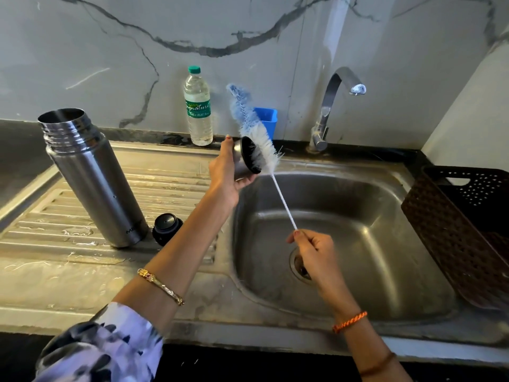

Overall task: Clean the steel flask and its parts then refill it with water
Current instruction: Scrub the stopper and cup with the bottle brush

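- Left hand (226, 172) grips the flask's steel cup (246, 159) from behind, fingers and thumb wrapped round it, its dark open mouth turned to the right, above the sink's left rim.
- Right hand (312, 253) pinches the lower end of a bottle brush (254, 133) by its thin white handle, over the middle of the sink basin (358, 230).
- White bristles of the brush press against the mouth of the cup; the blue bristle tip sticks up past it towards the wall.
- Steel flask (93, 175) stands uncapped on the ribbed draining board (170, 186) to the left, well apart from the hands, its threaded neck open.
- Black stopper (167, 228) lies on the draining board just beside the foot of the flask, partly behind the left forearm.
- Puddles of water sit on the draining board around the flask.
- Plastic water bottle (197, 106) with a green cap stands at the back against the marble wall.
- Blue container (266, 121) shows behind the brush, to the right of the bottle.
- Tap (334, 103) rises at the back right of the sink; no water is running from it.
- Brown plastic basket (462, 224) sits on the right edge of the sink.
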